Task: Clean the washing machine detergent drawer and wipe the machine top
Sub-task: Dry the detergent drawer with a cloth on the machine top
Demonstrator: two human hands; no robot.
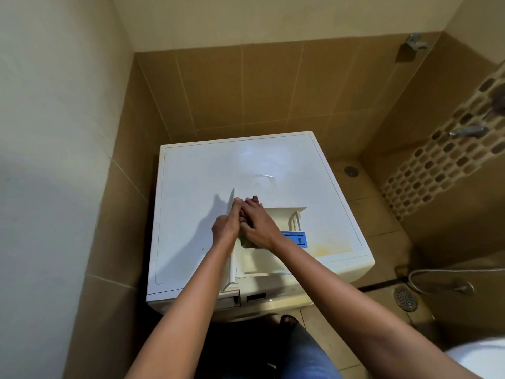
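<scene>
Head view: detergent drawer (284, 216) lying on machine top (191, 181).
Left hand (225, 228) is gripping its front panel (232, 195); right hand (259, 224) touching alongside, hold unclear; blue insert (297, 238) beyond.

Washer top (207, 170): white, yellowish stain (332, 246) at front right. Drawer (262, 262): cream, with a blue insert (296, 237). Wall tiles (246, 91): tan, pale grout lines. Mosaic strip (442, 160) on right wall: dark brown and beige bits on a cream ground. Upper wall (54, 105): plain cream. Floor tiles (379, 214): tan. Drain (405, 298): grey metal. Jeans (308, 354): blue.
</scene>
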